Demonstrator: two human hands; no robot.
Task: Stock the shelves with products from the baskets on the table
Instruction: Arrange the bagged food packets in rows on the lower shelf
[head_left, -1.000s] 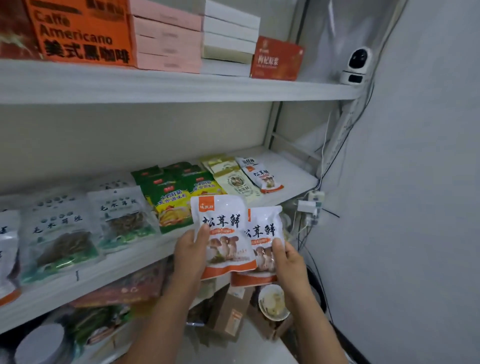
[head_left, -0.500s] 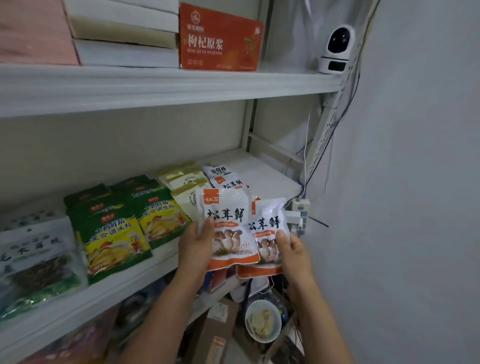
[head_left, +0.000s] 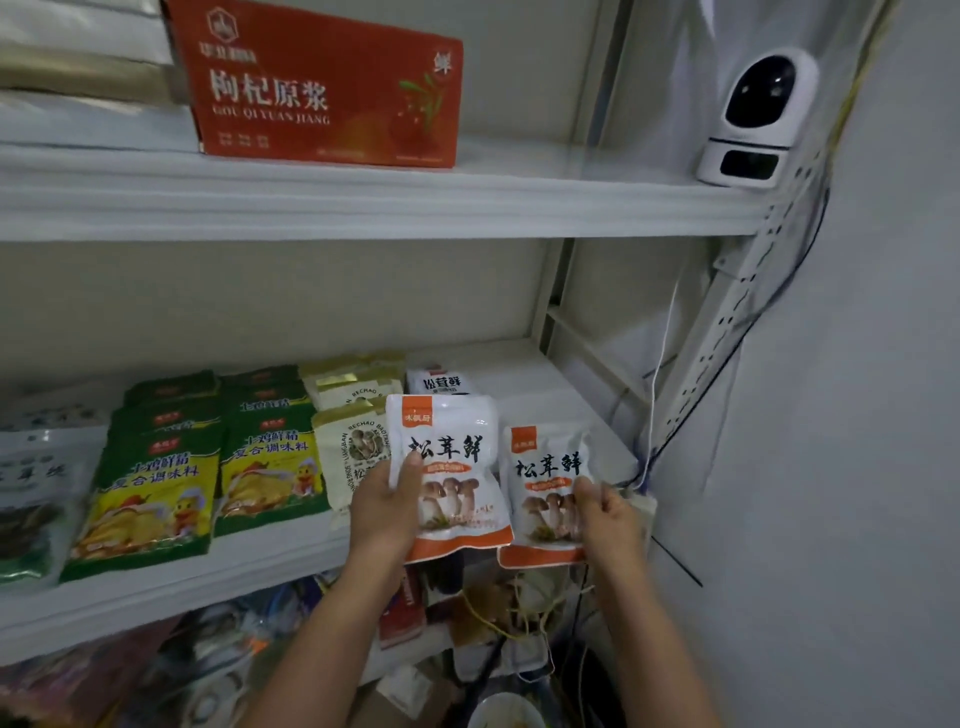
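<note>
My left hand (head_left: 383, 512) grips a white and orange mushroom seasoning pouch (head_left: 448, 467) by its left edge, thumb on the front. My right hand (head_left: 609, 515) holds a second, matching pouch (head_left: 545, 488) by its lower right corner. Both pouches hang upright, side by side, just in front of the right end of the middle shelf (head_left: 540, 410). A third pouch of the same kind (head_left: 439, 382) lies on that shelf behind them.
Beige mushroom packets (head_left: 353, 452) and green and yellow seasoning bags (head_left: 156, 493) fill the middle shelf to the left. A red box (head_left: 327, 88) and a white security camera (head_left: 758, 114) stand on the upper shelf. Cables and a power strip (head_left: 727, 332) run down the right upright. Clutter lies below.
The two pouches were overlapped; they are now apart, side by side. My view has shifted right and closer to the shelf's right end.
</note>
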